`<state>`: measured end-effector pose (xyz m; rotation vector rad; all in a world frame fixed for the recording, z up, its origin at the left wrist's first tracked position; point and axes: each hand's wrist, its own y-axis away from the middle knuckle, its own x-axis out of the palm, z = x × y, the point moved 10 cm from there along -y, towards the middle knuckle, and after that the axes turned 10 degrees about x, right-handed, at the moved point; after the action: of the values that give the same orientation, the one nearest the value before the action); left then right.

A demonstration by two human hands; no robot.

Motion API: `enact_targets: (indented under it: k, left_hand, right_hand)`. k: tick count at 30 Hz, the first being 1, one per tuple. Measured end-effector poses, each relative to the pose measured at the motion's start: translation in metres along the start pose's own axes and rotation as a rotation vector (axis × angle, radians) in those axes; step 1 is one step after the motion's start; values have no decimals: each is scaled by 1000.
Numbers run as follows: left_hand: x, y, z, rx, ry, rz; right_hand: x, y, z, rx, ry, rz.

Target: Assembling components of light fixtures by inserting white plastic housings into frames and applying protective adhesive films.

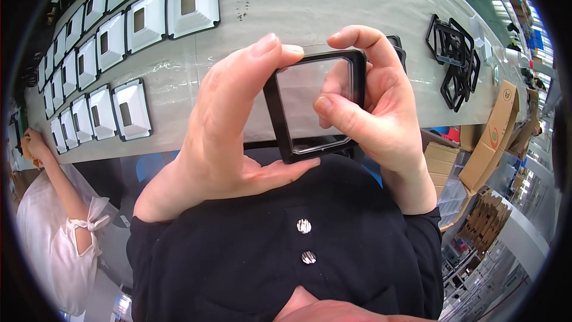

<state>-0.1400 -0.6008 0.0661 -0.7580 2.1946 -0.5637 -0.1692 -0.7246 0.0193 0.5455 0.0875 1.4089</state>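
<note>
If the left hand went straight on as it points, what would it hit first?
Probably the black-rimmed clear panel, close beside the left hand; the picture leaves actual contact unclear.

frame (279,116) — smooth plastic, faint sheen | pane (298,101) — clear, glossy | table cover (298,0): shiny film | carton (487,148): matt cardboard

The head view looks steeply down from the wearer's own head, upright, through a wide fisheye lens that bends straight edges inside a dark rim; the left hand (217,116) and right hand (387,107) are close below it, the black shirt (238,250) fills the lower middle, and the table (286,3) stretches away toward the top
</note>
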Motion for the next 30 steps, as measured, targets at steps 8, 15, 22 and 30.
enact_targets:
  k: [8,15,22,30]
  left_hand:
    - [-2,2,3,24,8,-29]
    - [4,8,22,-70,76,-47]
    - [9,24,63,-203,-65,-69]
    - [9,22,57,-224,-279,17]
  right_hand:
    - [3,-4,0,36,-9,34]
    - [-3,-16,-5,-37,122,-21]
    - [32,11,14,-710,1445,-372]
    - [42,1,-11,-617,1663,-322]
